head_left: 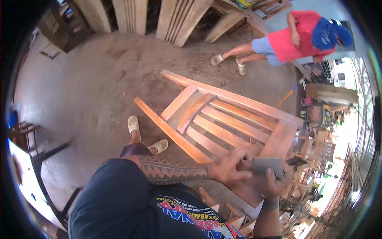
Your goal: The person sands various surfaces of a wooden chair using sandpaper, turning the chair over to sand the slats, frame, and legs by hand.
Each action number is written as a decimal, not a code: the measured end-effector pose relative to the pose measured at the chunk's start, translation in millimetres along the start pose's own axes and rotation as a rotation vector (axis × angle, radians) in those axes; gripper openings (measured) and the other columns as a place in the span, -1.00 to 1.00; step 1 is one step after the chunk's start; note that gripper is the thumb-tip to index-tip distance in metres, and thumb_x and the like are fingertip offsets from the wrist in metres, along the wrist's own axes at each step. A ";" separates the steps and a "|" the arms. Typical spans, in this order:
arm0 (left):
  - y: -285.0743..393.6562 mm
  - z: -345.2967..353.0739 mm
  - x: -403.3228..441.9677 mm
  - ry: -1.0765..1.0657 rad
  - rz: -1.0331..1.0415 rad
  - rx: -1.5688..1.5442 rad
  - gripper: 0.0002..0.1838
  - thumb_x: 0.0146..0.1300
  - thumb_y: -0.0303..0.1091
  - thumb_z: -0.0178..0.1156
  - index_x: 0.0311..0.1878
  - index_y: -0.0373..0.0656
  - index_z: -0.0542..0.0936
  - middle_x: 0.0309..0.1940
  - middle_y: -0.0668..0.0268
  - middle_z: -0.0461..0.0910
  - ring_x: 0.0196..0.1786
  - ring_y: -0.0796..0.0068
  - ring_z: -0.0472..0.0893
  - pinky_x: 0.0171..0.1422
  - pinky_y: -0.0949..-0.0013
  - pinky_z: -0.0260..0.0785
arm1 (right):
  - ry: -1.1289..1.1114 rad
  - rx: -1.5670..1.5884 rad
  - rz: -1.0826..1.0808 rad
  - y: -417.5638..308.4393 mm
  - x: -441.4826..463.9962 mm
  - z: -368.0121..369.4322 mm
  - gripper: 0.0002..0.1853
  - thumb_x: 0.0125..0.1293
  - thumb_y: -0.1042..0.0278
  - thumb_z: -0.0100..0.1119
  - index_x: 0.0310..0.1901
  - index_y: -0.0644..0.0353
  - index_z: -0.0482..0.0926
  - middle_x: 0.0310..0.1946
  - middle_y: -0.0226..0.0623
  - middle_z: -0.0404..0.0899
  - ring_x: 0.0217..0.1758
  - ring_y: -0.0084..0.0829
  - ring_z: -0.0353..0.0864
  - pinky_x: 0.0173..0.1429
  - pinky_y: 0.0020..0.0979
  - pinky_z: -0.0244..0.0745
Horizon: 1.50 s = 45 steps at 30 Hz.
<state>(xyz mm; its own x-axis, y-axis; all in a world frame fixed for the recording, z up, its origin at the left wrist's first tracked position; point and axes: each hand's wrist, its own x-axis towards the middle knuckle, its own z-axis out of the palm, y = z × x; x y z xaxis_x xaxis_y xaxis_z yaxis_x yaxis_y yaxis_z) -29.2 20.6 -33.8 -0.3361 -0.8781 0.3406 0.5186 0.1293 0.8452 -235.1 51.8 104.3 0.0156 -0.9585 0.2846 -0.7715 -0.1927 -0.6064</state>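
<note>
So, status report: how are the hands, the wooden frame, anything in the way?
Right hand grips grey block; left hand close beside it, contact unclear. Slatted wooden frame beneath both hands. Nothing visibly blocking; another person stands beyond the frame.

A woodworking shop, marked by a slatted wooden frame above a worn, bare floor, grooved boards lining the floor's far edge and wooden furniture crowding the right.

Brown-grey floor, patchy dark stains; wooden panels standing along far side, pale clogs planted near centre; co-worker's clogs far right
</note>
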 end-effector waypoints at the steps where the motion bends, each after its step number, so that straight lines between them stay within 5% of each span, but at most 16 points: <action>1: -30.8 -2.9 -22.2 -0.072 0.068 0.169 -0.36 0.20 -0.09 0.60 0.23 -0.14 0.54 0.25 0.01 0.47 0.46 -0.09 0.43 0.56 -0.08 0.31 | 0.043 0.005 0.021 3.3 -2.1 1.8 -0.69 0.32 0.47 0.37 0.06 0.32 0.60 -0.06 -0.19 0.65 0.00 -0.30 0.60 0.22 -0.21 0.51; 4: -54.4 -59.6 -75.3 -0.206 0.294 0.506 -0.31 0.18 -0.11 0.60 0.31 -0.14 0.54 0.17 0.08 0.55 0.30 -0.04 0.54 0.45 -0.05 0.39 | -0.001 0.053 0.061 6.3 -4.2 -1.0 -0.69 0.38 0.49 0.33 0.11 0.31 0.56 -0.07 -0.25 0.63 0.00 -0.39 0.59 0.23 -0.27 0.51; 10: -113.5 -125.4 -110.8 -0.385 -0.015 0.732 -0.26 -0.01 -0.11 0.57 0.27 -0.15 0.59 0.21 0.05 0.60 0.36 -0.08 0.57 0.50 -0.06 0.43 | -0.183 -0.073 0.125 0.9 5.1 -6.9 -0.76 0.44 0.47 0.30 0.07 0.28 0.54 -0.12 -0.30 0.62 -0.05 -0.48 0.57 0.10 -0.36 0.51; 14: -129.7 -127.2 -107.6 -0.413 -0.091 0.610 -0.58 0.06 -0.29 0.47 0.00 -0.14 0.60 -0.07 0.08 0.71 0.11 -0.15 0.70 0.25 -0.16 0.55 | -0.346 -0.243 0.359 -32.0 34.3 -4.1 -0.83 0.41 0.47 0.29 -0.03 0.27 0.57 -0.16 -0.32 0.61 -0.07 -0.48 0.56 0.07 -0.35 0.52; 18: -119.0 -132.3 -106.4 -0.335 -0.013 0.563 -0.56 -0.02 -0.32 0.47 -0.04 -0.18 0.60 -0.15 0.05 0.73 0.05 -0.12 0.72 0.27 -0.13 0.55 | -1.040 -0.229 0.195 -108.9 131.3 113.9 -0.64 0.30 0.52 0.29 0.13 0.32 0.72 -0.19 -0.18 0.73 -0.13 -0.24 0.70 0.03 -0.24 0.60; 21: -119.8 -138.5 -96.6 -0.368 -0.071 0.531 -0.55 -0.07 -0.30 0.47 -0.06 -0.13 0.61 -0.13 0.08 0.73 0.05 -0.12 0.72 0.24 -0.14 0.55 | -1.315 -0.415 -0.353 -91.1 160.3 240.6 -0.57 0.39 0.48 0.27 0.27 0.01 0.76 0.05 -0.02 0.77 0.04 0.07 0.73 0.13 -0.07 0.64; 24: -146.0 -129.3 -111.1 -0.319 0.037 0.483 -0.55 -0.10 -0.30 0.47 -0.07 -0.09 0.62 -0.13 0.12 0.74 0.06 -0.10 0.73 0.24 -0.16 0.54 | -1.257 -0.441 -0.837 -29.3 143.5 386.9 -0.59 0.42 0.29 0.24 0.27 -0.18 0.76 -0.07 -0.16 0.59 0.07 -0.06 0.67 0.23 -0.04 0.62; 29: -152.7 -128.7 -116.2 -0.285 0.096 0.568 -0.57 -0.11 -0.28 0.46 -0.10 -0.06 0.62 -0.17 0.17 0.72 0.07 -0.01 0.74 0.26 -0.17 0.52 | -1.385 -0.551 -0.841 94.4 71.7 552.9 -0.52 0.50 0.25 0.18 0.41 -0.14 0.68 0.46 -0.27 0.60 0.51 -0.01 0.53 0.60 0.00 0.40; 37: -147.5 -125.4 -115.6 -0.311 0.027 0.632 -0.69 -0.02 -0.32 0.41 -0.14 -0.03 0.65 -0.23 0.28 0.74 -0.02 0.05 0.78 0.23 -0.12 0.55 | -1.718 -0.381 -0.876 121.0 74.5 561.7 -0.47 0.64 0.12 0.07 0.56 -0.01 0.54 0.62 -0.27 0.47 0.66 0.13 0.39 0.78 0.15 0.16; 45: -152.4 -119.4 -122.4 -0.178 0.033 0.634 -0.63 -0.04 -0.31 0.43 -0.07 0.03 0.70 -0.27 0.32 0.79 -0.05 0.08 0.81 0.19 -0.07 0.61 | -1.631 -0.389 -0.807 122.4 52.1 568.4 -0.47 0.71 0.14 -0.05 0.61 -0.02 0.48 0.66 -0.25 0.42 0.74 0.16 0.24 0.82 0.16 0.00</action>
<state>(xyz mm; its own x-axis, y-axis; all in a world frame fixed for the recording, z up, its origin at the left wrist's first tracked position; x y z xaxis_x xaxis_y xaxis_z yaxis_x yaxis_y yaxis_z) 26.8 53.3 -253.5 -0.4812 -0.7865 0.3871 -0.0148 0.4488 0.8935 32.8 -141.1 -377.1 0.7437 0.0538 -0.6664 -0.3479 -0.8200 -0.4545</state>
